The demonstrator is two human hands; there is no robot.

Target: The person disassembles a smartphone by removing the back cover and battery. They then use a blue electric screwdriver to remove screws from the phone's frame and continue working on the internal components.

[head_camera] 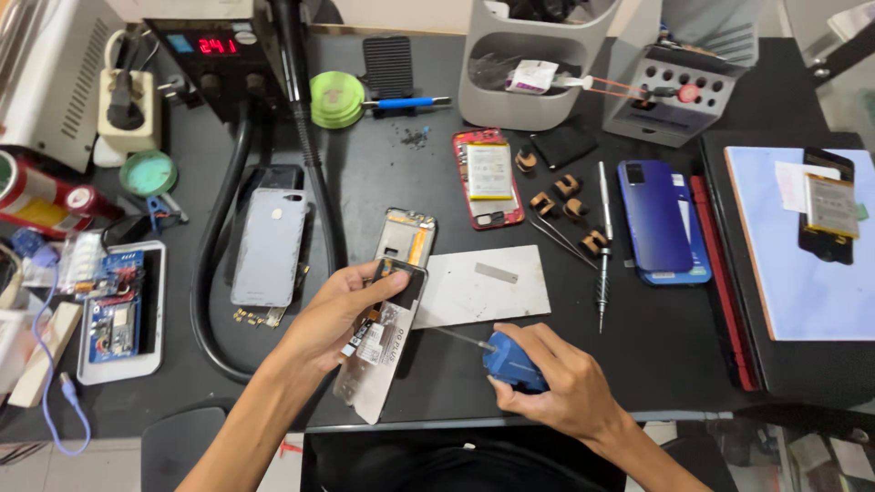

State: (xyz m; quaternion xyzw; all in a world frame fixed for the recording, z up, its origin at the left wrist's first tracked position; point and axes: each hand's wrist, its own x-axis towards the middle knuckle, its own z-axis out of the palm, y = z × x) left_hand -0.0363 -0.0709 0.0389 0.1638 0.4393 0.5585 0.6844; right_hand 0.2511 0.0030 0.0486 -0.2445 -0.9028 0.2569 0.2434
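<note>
My left hand (335,314) grips an opened phone (383,342) by its upper end, tilted above the dark table (383,173). A battery with a pale label fills the phone's lower half. My right hand (558,383) is closed around a blue-handled screwdriver (510,361), whose thin shaft points left toward the phone's right edge. Just beyond the phone lie a bare phone frame (406,237) and a flat grey metal plate (483,284).
A silver phone back cover (270,246), a red opened phone (488,178), a blue phone (658,219), tweezers and a second screwdriver (602,246) lie around. A hot-air station (219,55) with black hose stands far left. A grey tool holder (533,64) stands behind. A board carrying a phone (802,237) lies right.
</note>
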